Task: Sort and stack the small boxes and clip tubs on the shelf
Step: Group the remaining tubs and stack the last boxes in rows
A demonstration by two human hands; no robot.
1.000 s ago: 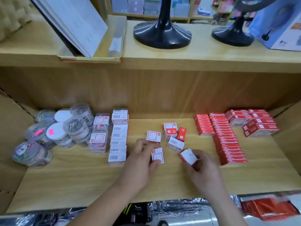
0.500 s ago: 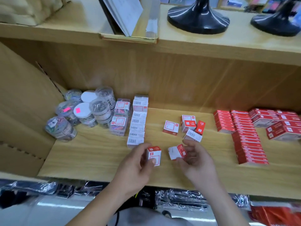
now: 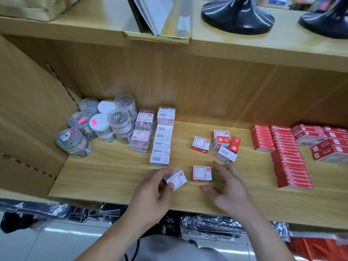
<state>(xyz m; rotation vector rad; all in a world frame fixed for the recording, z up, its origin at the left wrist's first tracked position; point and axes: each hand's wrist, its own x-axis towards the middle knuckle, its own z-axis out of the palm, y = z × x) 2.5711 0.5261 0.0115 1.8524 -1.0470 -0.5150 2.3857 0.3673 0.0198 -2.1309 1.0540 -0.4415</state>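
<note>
Boxes: your left hand (image 3: 150,193) pinched one box (image 3: 175,179); right hand (image 3: 228,189) lay open. Align w/ barcode row (image 3: 162,140), edges flush.

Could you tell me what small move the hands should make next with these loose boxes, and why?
Probably carry the small box in the left hand to the near end of the barcode-up row and set it down there. The row ends just beyond that hand, and the open right hand is free to take the box lying on the shelf.
</note>
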